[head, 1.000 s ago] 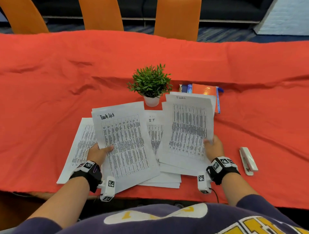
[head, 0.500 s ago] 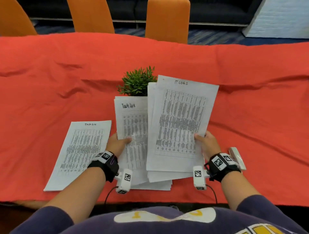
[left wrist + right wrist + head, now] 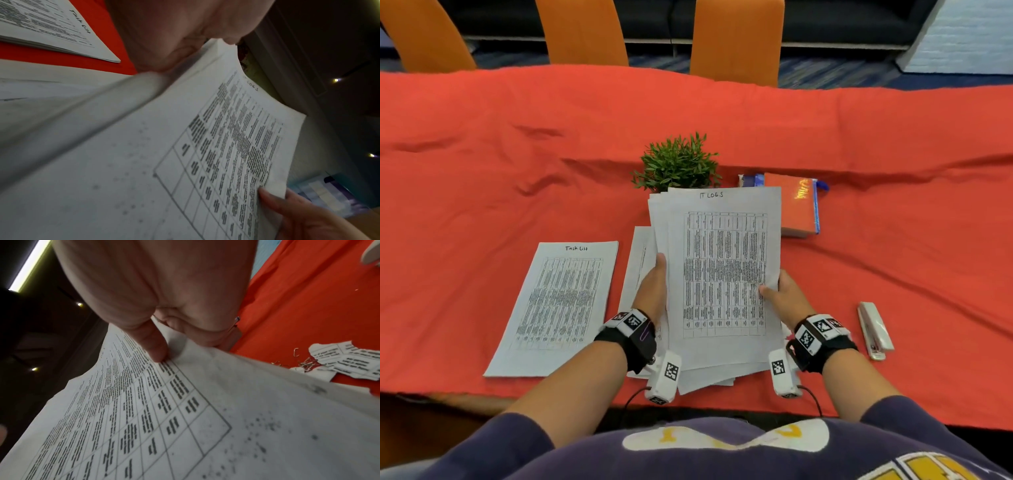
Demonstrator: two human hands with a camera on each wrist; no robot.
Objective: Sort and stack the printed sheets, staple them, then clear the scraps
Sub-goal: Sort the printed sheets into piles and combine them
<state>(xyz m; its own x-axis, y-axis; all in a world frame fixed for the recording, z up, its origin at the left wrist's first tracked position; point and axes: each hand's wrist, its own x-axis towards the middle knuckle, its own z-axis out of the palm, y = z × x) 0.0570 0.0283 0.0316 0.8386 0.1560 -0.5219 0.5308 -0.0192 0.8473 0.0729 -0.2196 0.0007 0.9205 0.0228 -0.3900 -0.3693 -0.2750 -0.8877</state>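
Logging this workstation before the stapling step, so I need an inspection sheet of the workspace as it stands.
Surface: red tablecloth, wrinkled.
Job's things: IT Logs stack held up; Task List pile lying flat; stapler untouched; torn scraps and loose staples on the cloth.
Clutter: potted plant, orange notebook.
Grippers: left hand and right hand grip the stack's sides.
Cables: wrist-camera cable.
Surroundings: orange chairs.

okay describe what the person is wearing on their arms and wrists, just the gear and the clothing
Each wrist carries a black strap topped with white square-patterned marker tags: left wrist strap, right wrist strap. A white camera block with its own black-and-white tag hangs below each, left and right, each trailing a thin black cable. Forearms are bare; dark navy sleeves are pushed up. The left hand and right hand are ungloved.
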